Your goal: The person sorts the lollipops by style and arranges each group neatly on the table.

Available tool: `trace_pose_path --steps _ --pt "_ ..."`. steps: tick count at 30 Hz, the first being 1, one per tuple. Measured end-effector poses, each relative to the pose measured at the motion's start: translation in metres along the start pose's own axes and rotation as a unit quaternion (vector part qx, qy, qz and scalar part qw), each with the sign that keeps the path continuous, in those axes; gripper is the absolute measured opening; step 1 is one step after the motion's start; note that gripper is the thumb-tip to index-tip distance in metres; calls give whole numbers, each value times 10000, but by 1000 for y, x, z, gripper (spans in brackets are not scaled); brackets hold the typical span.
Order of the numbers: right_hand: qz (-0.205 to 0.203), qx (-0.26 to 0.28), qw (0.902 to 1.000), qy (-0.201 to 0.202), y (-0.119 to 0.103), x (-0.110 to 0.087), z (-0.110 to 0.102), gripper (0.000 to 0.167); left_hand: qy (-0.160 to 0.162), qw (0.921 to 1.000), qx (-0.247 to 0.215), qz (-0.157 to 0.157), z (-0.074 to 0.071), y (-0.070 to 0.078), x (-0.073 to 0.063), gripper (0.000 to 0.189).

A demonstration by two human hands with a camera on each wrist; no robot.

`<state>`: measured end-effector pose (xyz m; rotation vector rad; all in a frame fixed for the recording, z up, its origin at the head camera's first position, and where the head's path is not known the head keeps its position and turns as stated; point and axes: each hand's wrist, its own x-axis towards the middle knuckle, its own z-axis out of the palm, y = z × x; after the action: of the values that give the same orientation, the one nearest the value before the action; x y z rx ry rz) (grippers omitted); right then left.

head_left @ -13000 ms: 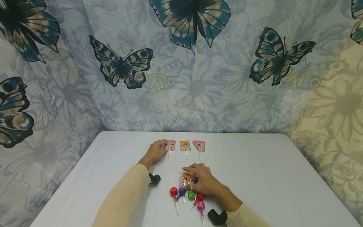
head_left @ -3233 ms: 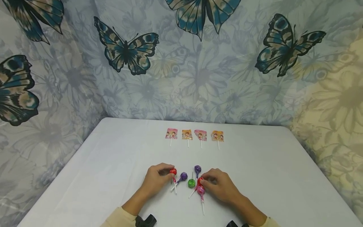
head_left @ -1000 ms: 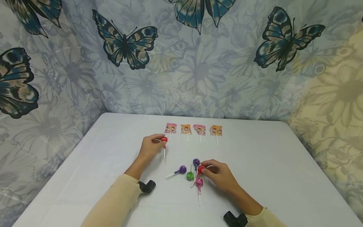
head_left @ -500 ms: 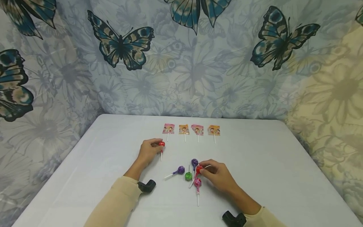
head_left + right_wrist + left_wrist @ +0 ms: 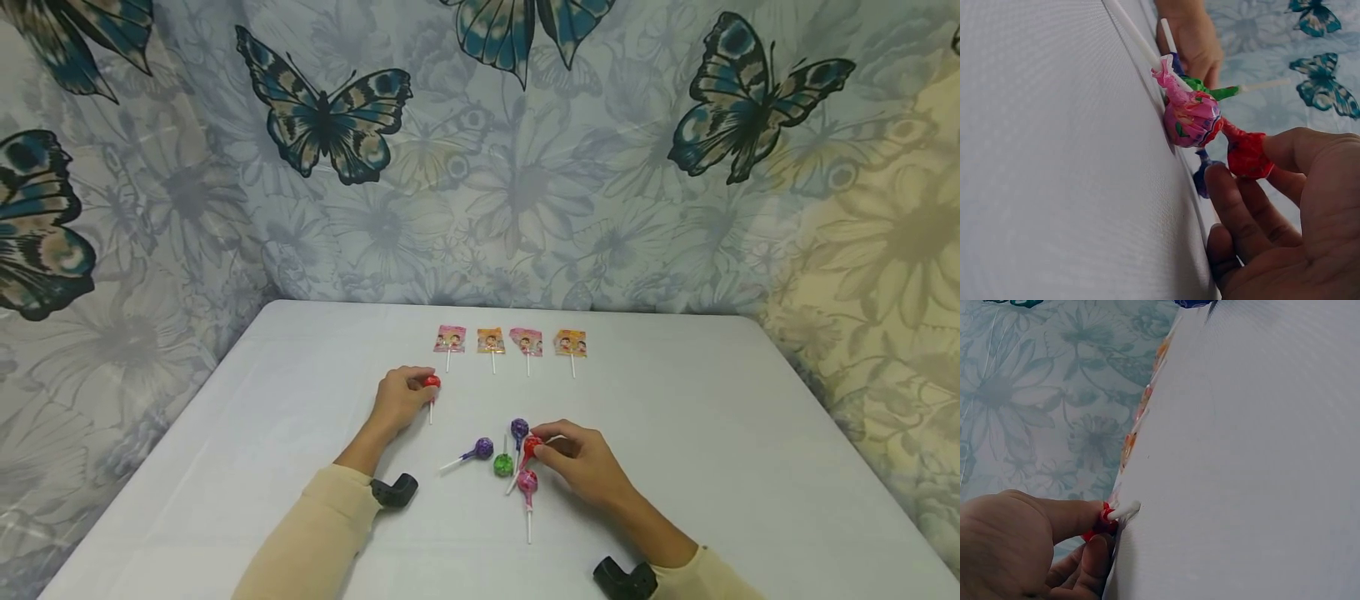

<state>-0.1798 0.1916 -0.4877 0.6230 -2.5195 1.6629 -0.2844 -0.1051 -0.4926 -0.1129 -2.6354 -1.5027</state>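
Simultaneously, the left grip (image 5: 397,397) pinches a red lollipop (image 5: 431,381) by its head near the leftmost bagged lollipop (image 5: 450,338); the right grip (image 5: 587,465) pinches a second red lollipop (image 5: 531,446) beside a pink lollipop (image 5: 527,482).

Red-wrapped round lollipop (image 5: 432,382) partly covered by left hand (image 5: 397,398); central blue-and-black printed butterfly (image 5: 491,37) cut off at head view's upper edge

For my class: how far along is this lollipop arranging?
Done, it seems: four flat-wrapped lollipops lie in a row near the far edge of the table.
In hand: the left grip pinches a red lollipop in front of the row's left end; the right grip pinches another red lollipop in the nearer group.
Apparently left: a purple lollipop, another purple one, a green one and a pink one, not yet lined up.
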Motion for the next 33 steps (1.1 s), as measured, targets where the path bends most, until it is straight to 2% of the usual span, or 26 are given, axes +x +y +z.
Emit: trace_pose_path --steps 12,19,26,33 --pt "5 94 9999 99 -5 1 0 20 86 9998 131 -150 0 1 0 32" --pt "51 173 9995 276 -6 0 -1 20 60 9997 200 -105 1 3 -1 33" --pt "-39 498 9981 367 -6 2 -2 21 82 9996 220 -137 0 5 -1 32" --pt "132 682 9966 441 -9 2 -4 26 40 9996 242 -162 1 4 -3 32"
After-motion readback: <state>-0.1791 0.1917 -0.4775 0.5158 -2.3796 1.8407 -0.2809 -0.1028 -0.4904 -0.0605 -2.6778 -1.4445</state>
